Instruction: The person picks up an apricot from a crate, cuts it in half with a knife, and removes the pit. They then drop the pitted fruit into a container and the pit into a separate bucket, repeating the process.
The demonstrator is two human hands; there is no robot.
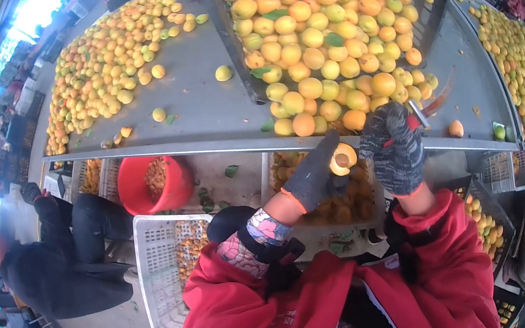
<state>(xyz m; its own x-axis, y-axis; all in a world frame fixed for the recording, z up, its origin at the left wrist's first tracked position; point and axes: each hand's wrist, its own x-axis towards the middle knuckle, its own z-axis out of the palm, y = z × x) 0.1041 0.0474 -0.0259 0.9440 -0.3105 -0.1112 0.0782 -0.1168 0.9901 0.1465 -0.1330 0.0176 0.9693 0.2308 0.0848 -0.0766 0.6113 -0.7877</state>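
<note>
My left hand, in a dark glove, holds a cut apricot half with its hollow facing up. To its right, my right hand, in a grey knitted glove, is closed round a tool with a red handle and a short metal part. Both hands are at the front edge of the metal table. Just beyond them, whole apricots spill from a tilted dark crate. Under my left hand stands a crate of apricot pieces, partly hidden.
More apricots lie on the table at the left. Below are a red bucket and a white crate with pieces and pits. At the far left sits a person in dark clothes. Another apricot pile lies at the right.
</note>
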